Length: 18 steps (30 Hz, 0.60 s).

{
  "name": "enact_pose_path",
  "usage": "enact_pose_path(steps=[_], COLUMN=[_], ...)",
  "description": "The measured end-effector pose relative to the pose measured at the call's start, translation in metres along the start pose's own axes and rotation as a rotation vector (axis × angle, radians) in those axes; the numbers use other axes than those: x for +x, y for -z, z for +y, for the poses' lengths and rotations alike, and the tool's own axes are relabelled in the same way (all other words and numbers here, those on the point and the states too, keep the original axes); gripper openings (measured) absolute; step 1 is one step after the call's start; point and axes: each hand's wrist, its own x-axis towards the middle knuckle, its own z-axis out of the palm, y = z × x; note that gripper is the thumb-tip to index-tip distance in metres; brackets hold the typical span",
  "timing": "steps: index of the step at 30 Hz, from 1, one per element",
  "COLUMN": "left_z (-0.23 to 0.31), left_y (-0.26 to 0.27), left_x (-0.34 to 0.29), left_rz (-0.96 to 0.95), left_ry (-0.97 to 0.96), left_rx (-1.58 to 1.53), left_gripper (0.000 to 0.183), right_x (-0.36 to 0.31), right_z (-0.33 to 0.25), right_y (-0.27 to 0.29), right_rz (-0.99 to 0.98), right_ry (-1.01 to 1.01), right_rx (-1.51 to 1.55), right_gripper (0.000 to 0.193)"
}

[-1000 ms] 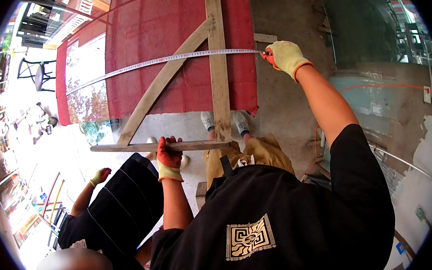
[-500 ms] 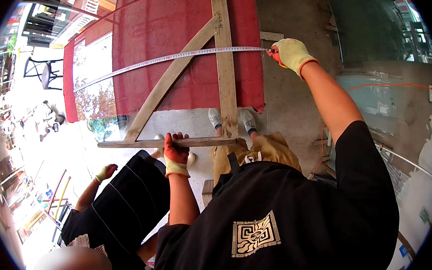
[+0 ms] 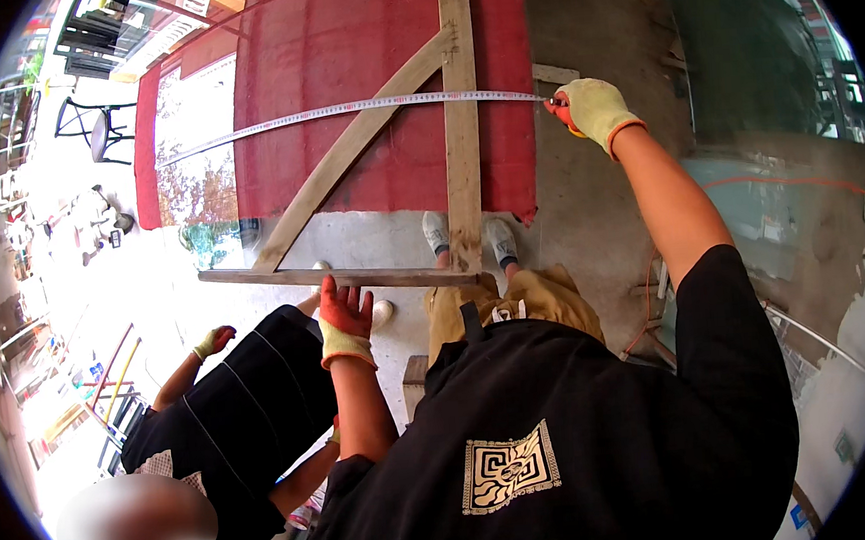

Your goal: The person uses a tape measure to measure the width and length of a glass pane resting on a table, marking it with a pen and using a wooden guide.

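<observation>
Right grip [image 3: 594,110]: gloved, thumb and fingers brought together, clamped on one end of the measuring tape [image 3: 381,103], just beyond the right edge of the red surface [image 3: 511,159].
Left grip [image 3: 347,324]: gloved, fingers spread apart, nothing clamped; the fingertips are held at the lower edge of the wooden rail [image 3: 383,275], and whether it is touched cannot be told.
Tape: stretched across the red surface toward its left side, passed over the diagonal brace [image 3: 354,153] and the upright board [image 3: 464,157]; how its far end is secured cannot be made out.
Timber: rail, brace and board are met in a triangle; the upper part is laid over the surface, while the rail is extended past the surface's near edge, before the wearer's trousers [image 3: 521,309].
Co-worker: a gloved hand [image 3: 215,341] is seen at the left, well apart from the rail.
Tape risk: if the pinch were loosened, the tape could be snapped back or sagged; a false reading could be caused by a slanted pull or by the timber beneath.
Timber risk: with no firm hold shown by the left grip, the overhanging rail could be tipped or swung by a bump from the wearer's body, and the tape could be dragged out of line.
</observation>
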Motion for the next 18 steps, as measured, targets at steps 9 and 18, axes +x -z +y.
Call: enact_pose_path(steps=[9,18], left_z=[0.024,0.02], left_y=[0.0,0.017], left_x=[-0.003,0.0], left_rz=[-0.044,-0.145], left_ry=[0.063,0.064], left_rx=[0.142,0.009], left_gripper=[0.069,0.084], right_x=[-0.002,-0.002], right_z=[-0.003,-0.004], right_y=[0.005,0.007], right_rz=[-0.021,-0.045], right_ry=[-0.001,0.016], right_rx=[0.019,-0.02], right_gripper=[0.041,0.04])
